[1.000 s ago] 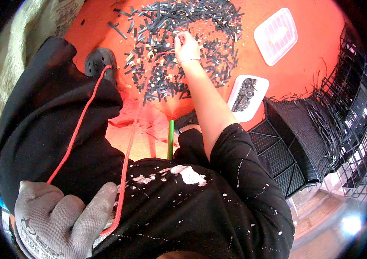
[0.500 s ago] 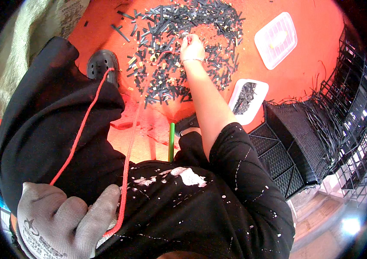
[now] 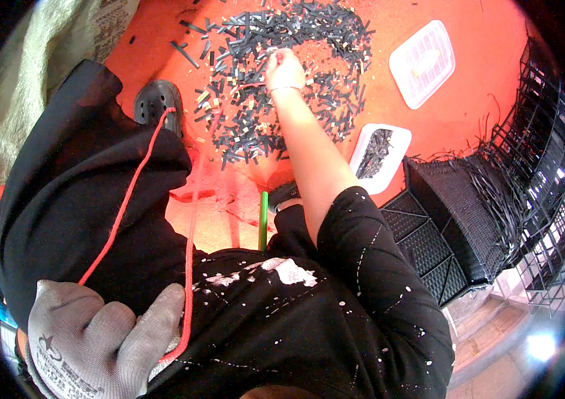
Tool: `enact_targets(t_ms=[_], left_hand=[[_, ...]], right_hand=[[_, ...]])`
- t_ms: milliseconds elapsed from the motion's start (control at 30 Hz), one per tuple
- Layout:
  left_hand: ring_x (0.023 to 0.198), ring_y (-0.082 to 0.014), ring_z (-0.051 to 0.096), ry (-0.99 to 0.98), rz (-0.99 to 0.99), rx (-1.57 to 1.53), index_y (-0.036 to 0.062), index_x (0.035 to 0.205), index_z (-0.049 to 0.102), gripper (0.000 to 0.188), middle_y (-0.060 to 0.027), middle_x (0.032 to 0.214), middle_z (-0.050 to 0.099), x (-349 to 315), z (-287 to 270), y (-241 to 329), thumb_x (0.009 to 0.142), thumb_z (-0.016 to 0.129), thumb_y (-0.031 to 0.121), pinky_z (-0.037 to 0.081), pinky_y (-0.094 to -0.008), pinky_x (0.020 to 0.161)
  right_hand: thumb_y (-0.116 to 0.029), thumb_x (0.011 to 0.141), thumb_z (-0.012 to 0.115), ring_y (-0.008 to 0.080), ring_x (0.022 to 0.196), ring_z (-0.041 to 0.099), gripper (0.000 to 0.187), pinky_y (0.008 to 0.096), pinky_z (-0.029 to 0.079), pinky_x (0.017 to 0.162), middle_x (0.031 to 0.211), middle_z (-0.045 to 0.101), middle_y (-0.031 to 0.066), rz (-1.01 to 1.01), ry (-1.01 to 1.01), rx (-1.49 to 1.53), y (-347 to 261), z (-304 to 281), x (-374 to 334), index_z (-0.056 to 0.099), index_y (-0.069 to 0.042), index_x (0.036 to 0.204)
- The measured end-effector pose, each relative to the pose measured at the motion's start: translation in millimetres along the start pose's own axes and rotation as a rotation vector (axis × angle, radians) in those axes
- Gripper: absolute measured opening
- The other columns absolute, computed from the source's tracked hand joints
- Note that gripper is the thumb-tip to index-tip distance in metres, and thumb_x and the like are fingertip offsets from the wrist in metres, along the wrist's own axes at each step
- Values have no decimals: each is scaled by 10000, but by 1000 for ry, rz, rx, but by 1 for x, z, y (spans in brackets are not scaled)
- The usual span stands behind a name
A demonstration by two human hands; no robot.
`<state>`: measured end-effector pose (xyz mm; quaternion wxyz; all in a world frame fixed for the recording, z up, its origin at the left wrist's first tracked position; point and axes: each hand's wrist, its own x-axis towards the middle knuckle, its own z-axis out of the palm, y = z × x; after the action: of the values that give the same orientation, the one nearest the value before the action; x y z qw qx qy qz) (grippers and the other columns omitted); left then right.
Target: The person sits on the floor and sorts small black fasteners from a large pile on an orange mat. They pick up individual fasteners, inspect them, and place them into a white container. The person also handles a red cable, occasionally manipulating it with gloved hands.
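Partly, the left hand (image 3: 100, 339) (gloved) hides the red cord (image 3: 189, 279).

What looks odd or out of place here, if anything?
Short black strips lie scattered loose across the red floor, outside the white container that holds more. Also odd: the left hand wears a grey glove; the right hand is ungloved.

A gap parts 2 trays (image 3: 422, 64) (image 3: 399, 142); red rope (image 3: 188, 286) obstructs leftward.

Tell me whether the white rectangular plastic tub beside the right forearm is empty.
Not empty: thin dark strips lie piled in the white rectangular plastic tub, with bare white showing around them.
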<state>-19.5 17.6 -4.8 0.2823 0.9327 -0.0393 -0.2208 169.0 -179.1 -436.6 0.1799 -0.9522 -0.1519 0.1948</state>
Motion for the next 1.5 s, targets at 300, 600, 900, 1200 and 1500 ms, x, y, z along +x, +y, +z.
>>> enact_targets(t_ms=[300, 600, 900, 1200, 1500], left_hand=[[470, -176, 461, -125, -21, -94, 92, 1003, 694, 461, 32, 563, 407, 0, -8, -4, 555, 745, 186, 355, -347, 480], [452, -173, 445, -60, -15, -65, 87, 982, 699, 455, 33, 560, 398, -3, -4, -6, 539, 745, 178, 359, -347, 469], [460, -172, 447, -116, 5, -55, 87, 972, 701, 429, 31, 573, 403, 0, -5, -9, 562, 749, 203, 351, -347, 478], [458, -173, 446, -83, -27, -59, 79, 984, 698, 464, 31, 562, 400, -4, -9, -3, 540, 739, 206, 357, -347, 478], [452, -169, 467, -53, 10, -70, 70, 968, 701, 474, 24, 553, 412, -1, -1, -9, 509, 740, 181, 362, -345, 458]], right_hand=[[-258, 862, 586, 317, 881, 653, 221, 416, 510, 790, 938, 666, 149, -25, -32, 64, -16, -2, 3, 618, -94, 1006], [-268, 855, 597, 333, 873, 654, 213, 434, 504, 793, 930, 668, 151, 35, 19, 1, -3, -8, 10, 617, -92, 973], [-273, 871, 577, 324, 910, 650, 225, 438, 504, 810, 988, 654, 146, 19, -43, 9, -16, 11, 17, 601, -97, 1009], [-246, 851, 594, 326, 859, 658, 194, 425, 509, 778, 910, 672, 150, 2, 58, 73, -11, 0, 18, 629, -90, 962], [-253, 853, 584, 325, 875, 653, 190, 421, 516, 779, 946, 672, 132, -73, -66, -11, -21, 3, 19, 629, -101, 958]])
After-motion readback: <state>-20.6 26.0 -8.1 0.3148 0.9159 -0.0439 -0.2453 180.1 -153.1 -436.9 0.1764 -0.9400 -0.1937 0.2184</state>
